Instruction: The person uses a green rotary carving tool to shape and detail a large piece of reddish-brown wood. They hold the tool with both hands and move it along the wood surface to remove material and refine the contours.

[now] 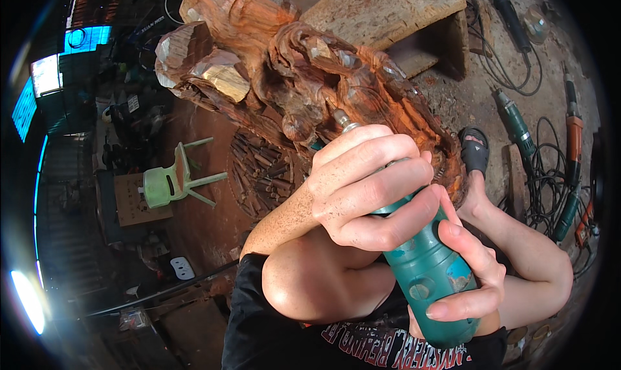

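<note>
A green die grinder lies slantwise across the front of me. Around its front end my left hand is wrapped, fingers closed. My right hand grips the rear of the body, with thumb and fingers on either side. The collet and bit stick out past my left hand toward a reddish-brown wood carving, at or very close to its surface. Deep folds, knobs and rough-cut facets cover the carving. Fine wood dust speckles my left hand and forearm.
A hollow weathered timber block supports the far side. Power tools, including another green grinder, and tangled cords lie right. My sandaled foot is beside the carving. Left are a pale green plastic stool and a wood-stick pile.
</note>
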Available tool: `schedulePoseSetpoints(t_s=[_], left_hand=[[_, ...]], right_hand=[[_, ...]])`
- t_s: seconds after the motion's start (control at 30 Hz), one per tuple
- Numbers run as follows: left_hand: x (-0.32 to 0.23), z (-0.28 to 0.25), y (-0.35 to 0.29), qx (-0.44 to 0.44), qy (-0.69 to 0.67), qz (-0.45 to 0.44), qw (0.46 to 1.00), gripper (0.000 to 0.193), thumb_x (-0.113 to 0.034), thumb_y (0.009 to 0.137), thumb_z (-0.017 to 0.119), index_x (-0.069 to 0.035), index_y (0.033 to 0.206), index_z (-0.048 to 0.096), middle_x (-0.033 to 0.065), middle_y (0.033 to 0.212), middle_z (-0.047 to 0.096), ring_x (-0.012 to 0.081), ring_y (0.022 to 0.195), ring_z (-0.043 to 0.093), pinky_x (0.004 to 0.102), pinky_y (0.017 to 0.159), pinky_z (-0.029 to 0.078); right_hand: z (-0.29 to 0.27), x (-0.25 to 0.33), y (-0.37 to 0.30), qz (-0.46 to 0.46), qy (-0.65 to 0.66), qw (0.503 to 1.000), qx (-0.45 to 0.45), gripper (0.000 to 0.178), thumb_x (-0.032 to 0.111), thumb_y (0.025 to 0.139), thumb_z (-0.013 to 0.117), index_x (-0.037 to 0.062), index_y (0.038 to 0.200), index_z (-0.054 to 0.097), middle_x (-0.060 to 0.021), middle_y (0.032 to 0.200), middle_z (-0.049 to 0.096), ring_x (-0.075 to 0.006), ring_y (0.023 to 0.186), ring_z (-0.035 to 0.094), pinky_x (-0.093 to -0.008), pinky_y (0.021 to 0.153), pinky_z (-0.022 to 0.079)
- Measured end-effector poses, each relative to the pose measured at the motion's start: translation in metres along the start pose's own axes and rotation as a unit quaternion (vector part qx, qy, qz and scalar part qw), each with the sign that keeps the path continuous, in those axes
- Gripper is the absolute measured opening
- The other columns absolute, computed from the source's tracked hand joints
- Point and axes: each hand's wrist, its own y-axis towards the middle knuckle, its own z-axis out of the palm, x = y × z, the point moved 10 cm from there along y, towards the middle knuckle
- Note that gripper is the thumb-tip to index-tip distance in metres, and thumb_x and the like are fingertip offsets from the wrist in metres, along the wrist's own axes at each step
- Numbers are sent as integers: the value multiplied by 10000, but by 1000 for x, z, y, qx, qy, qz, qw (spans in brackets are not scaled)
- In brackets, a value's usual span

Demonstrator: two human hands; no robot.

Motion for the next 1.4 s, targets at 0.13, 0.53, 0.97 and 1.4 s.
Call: schedulePoseSetpoints(t_s=[0.13,0.53,0.97,1.4], left_hand=[[-2,-2,1,-17,11,11,1000,323,-65,763,815,-77,1057,684,97,969,690,234,758,673,339,563,535],[-6,-2,-4,-28,-6,8,1000,310,-35,782,809,-66,1066,687,98,965,685,238,758,675,322,551,526],[1,1,2,-12,-3,-2,1000,328,-103,738,815,-63,1037,685,109,978,690,246,775,682,346,590,544],[0,1,-4,-25,4,3,1000,344,-146,721,815,-58,1029,687,118,985,694,256,779,685,352,588,547]], right_hand=[[13,-19,-36,5,-117,980,163,253,-7,868,782,120,1083,740,-396,1386,566,-725,1270,501,-792,1060,439],[-2,8,6,-1,40,995,-88,237,24,786,834,124,997,792,-424,1342,598,-733,1218,538,-774,1031,472],[-6,6,7,26,-37,997,-58,258,50,792,845,132,1017,748,-414,1337,609,-685,1214,570,-700,1041,496],[-14,5,7,52,-97,992,-69,287,79,827,847,138,1048,674,-401,1336,620,-608,1213,616,-602,1067,512]])
